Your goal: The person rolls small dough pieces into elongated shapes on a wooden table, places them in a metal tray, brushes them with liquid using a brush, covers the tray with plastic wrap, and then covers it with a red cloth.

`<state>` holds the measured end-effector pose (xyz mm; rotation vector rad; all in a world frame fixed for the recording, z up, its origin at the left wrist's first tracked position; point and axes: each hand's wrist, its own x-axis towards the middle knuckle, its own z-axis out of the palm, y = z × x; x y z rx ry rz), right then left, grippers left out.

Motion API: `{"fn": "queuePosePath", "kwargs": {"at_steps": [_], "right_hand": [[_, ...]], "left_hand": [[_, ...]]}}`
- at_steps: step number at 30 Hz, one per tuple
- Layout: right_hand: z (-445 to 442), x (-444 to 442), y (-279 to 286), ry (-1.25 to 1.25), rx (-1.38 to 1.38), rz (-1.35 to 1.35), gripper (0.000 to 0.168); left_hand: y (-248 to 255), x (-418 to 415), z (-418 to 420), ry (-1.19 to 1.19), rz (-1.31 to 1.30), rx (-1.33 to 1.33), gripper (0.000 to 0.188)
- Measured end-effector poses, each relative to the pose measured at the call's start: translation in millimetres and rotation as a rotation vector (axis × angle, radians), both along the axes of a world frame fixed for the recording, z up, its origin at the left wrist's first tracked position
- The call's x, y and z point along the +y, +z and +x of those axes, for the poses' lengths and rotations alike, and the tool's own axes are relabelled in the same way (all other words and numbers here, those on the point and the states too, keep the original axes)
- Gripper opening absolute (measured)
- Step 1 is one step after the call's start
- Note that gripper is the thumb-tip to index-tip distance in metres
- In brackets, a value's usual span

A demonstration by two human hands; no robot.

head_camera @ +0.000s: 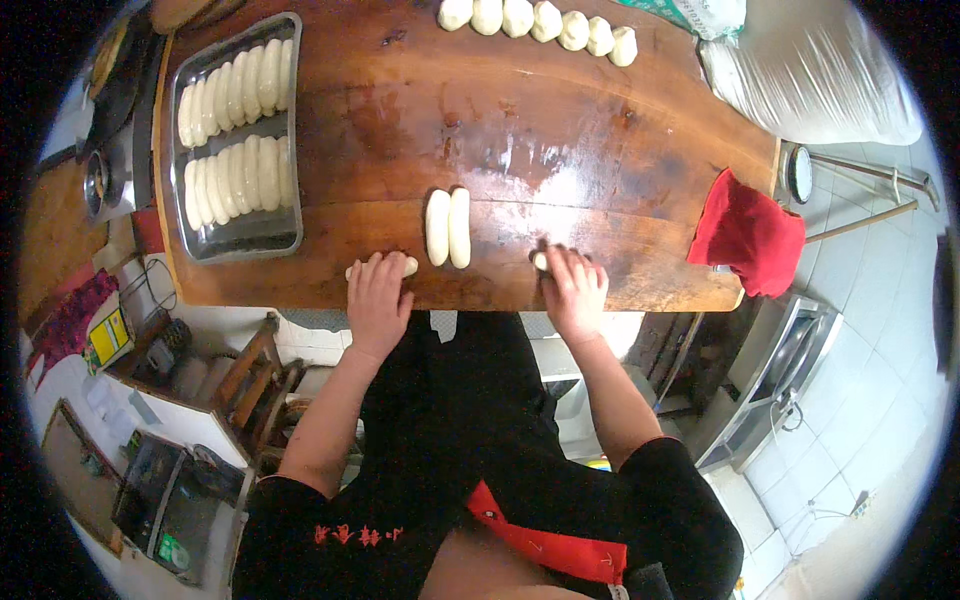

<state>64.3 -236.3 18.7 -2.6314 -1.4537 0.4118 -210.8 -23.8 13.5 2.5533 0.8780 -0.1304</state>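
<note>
On the wooden table [360, 172], my left hand [377, 300] lies palm down over a short dough roll [410, 266], whose ends show on both sides of the fingers. My right hand [575, 291] rests palm down over another dough piece [540, 261]; only its left end shows. Between the hands, two dough rolls [438, 227] lie side by side, pointing away from me. At the left, a clear rectangular tray [298, 161] holds two rows of shiny dough rolls [238, 86]. Several rounded dough lumps [517, 16] form a line at the far edge.
A red cloth [750, 232] lies at the table's right corner. Plastic-wrapped goods [817, 82] and a green-white bag [697, 15] stand at the far right. Below the left side is a wooden chair [244, 367]; a metal cabinet [780, 375] stands at the lower right.
</note>
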Motion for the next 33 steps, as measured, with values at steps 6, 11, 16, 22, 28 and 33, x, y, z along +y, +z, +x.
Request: {"fn": "queuePosePath", "kwargs": {"at_steps": [6, 11, 16, 22, 28, 33], "right_hand": [[5.7, 61.3, 1.9, -0.457, 0.584, 0.186, 0.051], [-38.8, 124.1, 4.7, -0.311, 0.482, 0.164, 0.065], [-29.0, 121.8, 4.2, -0.195, 0.489, 0.241, 0.052], [102.1, 207.5, -10.6, -0.206, 0.305, 0.450, 0.046], [182.9, 363.2, 12.6, -0.075, 0.180, 0.340, 0.042], [200.8, 408.2, 39.7, -0.043, 0.291, -0.245, 0.041]], "left_hand": [[-5.3, 44.9, 40.4, 0.452, -0.375, -0.115, 0.044], [15.7, 43.6, 88.0, 0.410, -0.602, 0.035, 0.062], [0.6, 80.7, 68.4, 0.332, -0.537, -0.047, 0.080], [-25.2, 207.4, 172.1, 0.373, -0.333, -0.300, 0.078], [-13.6, 268.9, 315.5, 0.242, -0.022, -0.171, 0.066], [-30.9, 269.9, 322.9, 0.330, -0.218, -0.210, 0.043]]}}
